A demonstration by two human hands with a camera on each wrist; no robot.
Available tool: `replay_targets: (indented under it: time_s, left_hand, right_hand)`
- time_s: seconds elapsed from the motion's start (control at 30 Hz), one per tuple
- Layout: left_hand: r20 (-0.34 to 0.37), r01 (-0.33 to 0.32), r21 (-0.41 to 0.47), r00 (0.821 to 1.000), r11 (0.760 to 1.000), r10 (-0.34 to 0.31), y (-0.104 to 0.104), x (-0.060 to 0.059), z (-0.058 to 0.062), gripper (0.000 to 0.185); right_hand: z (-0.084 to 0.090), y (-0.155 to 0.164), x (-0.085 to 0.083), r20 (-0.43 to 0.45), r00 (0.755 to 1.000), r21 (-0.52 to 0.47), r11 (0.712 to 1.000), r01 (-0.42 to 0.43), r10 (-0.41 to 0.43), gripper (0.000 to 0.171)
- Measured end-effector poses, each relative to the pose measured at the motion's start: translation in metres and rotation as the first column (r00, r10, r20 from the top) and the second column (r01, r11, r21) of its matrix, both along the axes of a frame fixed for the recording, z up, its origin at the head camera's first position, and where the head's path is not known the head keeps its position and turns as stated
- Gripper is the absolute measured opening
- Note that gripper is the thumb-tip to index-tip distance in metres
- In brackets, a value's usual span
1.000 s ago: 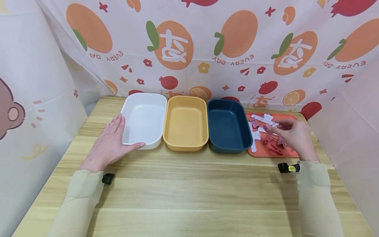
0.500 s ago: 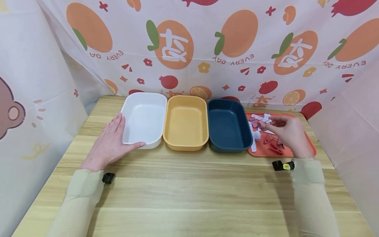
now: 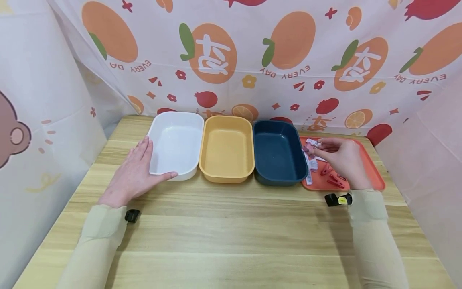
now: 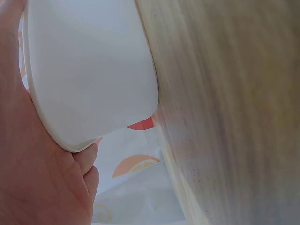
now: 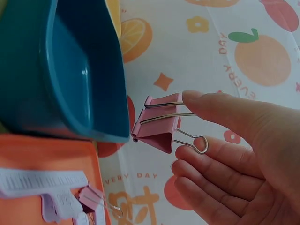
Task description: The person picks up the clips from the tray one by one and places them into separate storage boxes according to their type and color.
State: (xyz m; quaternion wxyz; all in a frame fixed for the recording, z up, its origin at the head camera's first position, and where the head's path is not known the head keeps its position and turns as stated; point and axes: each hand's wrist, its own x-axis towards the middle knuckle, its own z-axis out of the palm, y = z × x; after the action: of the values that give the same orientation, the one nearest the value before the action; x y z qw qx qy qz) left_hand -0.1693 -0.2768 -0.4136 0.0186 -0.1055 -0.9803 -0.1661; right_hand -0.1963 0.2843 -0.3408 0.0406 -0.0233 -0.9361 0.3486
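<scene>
1 pink binder clip [image 5: 157, 130] pinched in right hand [image 3: 343, 160]; left hand [image 3: 135, 174] flat against white bin [image 3: 177, 142].

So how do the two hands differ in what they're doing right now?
The left hand lies flat on the table with straight fingers against the white bin, gripping nothing; the right hand is raised over the orange tray, pinching a pink binder clip. The left hand sits at the row's left end, the right hand beside the blue bin. Both wear beige sleeves.
</scene>
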Motion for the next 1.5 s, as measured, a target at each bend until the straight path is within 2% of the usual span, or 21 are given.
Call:
replay_targets:
  time_s: [0.27, 0.6, 1.07, 1.5]
  left_hand:
    - [-0.003, 0.003, -0.005, 1.0, 1.0, -0.003, 0.0, 0.0, 0.001, 0.128]
    - [-0.009, 0.003, -0.021, 1.0, 1.0, -0.003, 0.0, -0.001, 0.0, 0.128]
    - [-0.018, 0.007, -0.033, 1.0, 0.999, -0.007, 0.0, 0.001, -0.001, 0.126]
    - [0.027, 0.021, -0.084, 0.999, 0.996, -0.019, 0.001, 0.0, 0.003, 0.127]
  right_hand:
    - [0.001, -0.011, -0.002, -0.024, 0.999, -0.03, 0.999, -0.034, 0.033, 0.06]
    - [0.0, -0.03, -0.008, -0.024, 0.997, -0.05, 0.996, -0.074, 0.072, 0.06]
    - [-0.004, -0.045, -0.012, -0.053, 0.99, -0.086, 0.987, -0.134, 0.13, 0.046]
    - [-0.006, -0.058, -0.014, -0.076, 0.978, -0.117, 0.972, -0.202, 0.194, 0.047]
